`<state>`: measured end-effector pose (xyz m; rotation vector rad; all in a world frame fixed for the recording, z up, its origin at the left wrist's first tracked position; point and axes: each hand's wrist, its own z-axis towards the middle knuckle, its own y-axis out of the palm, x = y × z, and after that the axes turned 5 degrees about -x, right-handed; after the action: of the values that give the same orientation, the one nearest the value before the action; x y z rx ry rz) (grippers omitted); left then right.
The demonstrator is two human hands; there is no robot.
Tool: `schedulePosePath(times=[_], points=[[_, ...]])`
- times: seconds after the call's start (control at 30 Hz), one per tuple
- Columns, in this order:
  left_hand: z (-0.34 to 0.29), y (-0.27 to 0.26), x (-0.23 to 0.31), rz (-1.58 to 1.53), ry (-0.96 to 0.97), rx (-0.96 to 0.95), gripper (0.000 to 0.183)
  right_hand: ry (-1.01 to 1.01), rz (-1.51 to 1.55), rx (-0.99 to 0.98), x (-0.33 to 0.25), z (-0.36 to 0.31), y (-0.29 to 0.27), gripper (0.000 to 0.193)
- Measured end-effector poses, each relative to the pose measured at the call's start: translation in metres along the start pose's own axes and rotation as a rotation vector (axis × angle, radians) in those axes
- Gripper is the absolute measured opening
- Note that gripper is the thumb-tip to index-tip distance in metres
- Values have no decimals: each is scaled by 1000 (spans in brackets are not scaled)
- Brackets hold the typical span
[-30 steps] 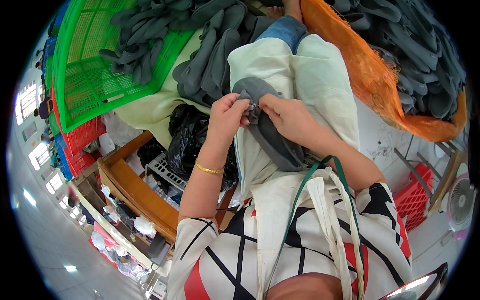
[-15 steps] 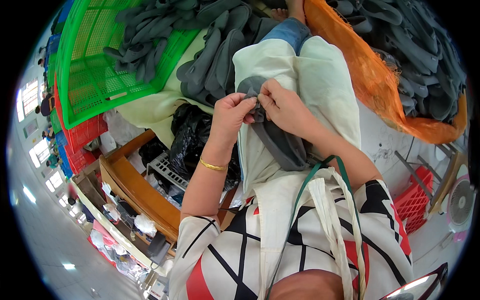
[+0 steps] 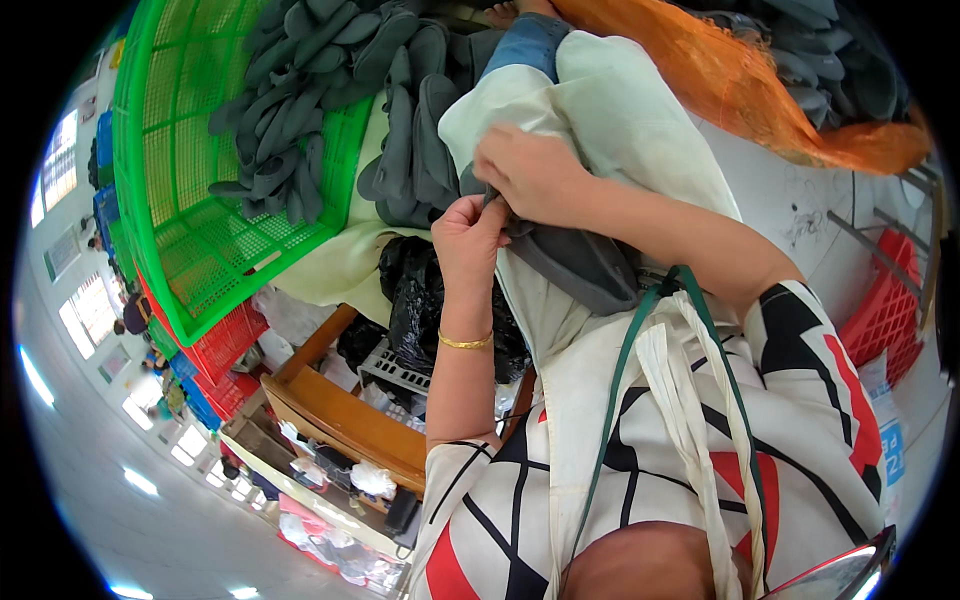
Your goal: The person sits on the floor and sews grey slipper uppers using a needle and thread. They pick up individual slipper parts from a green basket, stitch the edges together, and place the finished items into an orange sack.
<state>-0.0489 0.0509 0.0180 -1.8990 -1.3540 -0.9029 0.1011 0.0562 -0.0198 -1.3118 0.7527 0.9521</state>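
A grey slip-on shoe (image 3: 575, 265) lies on my lap over the cream apron (image 3: 640, 110), its long opening toward my body. Its far part is mostly hidden under my hands. My left hand (image 3: 468, 228) pinches the shoe's far part between thumb and fingers. Crossing over from the right, my right hand (image 3: 535, 178) is closed at the same spot, its curled fingers a little blurred. Just beyond my left hand, more grey shoes (image 3: 415, 140) lie in a heap.
At the left a green crate (image 3: 165, 190) tilts, holding grey shoes. An orange sack (image 3: 740, 85) at the far right holds more. Near my left elbow are a black plastic bag (image 3: 415, 295) and a wooden bench (image 3: 350, 375). A red basket (image 3: 885, 305) stands at the right.
My right hand has shifted left and turned over the shoe's far part, covering more of it. My left hand keeps its pinch. The whole view has turned, with the crate now lower.
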Motion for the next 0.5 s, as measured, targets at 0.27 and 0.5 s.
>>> schedulePosePath(times=[0.27,0.5], points=[[-15,0,-4,650,392,84,34,675,1062,-198,-11,10,-57,22],[-18,0,-4,683,433,24,31,62,1405,528,123,-6,-187,9]])
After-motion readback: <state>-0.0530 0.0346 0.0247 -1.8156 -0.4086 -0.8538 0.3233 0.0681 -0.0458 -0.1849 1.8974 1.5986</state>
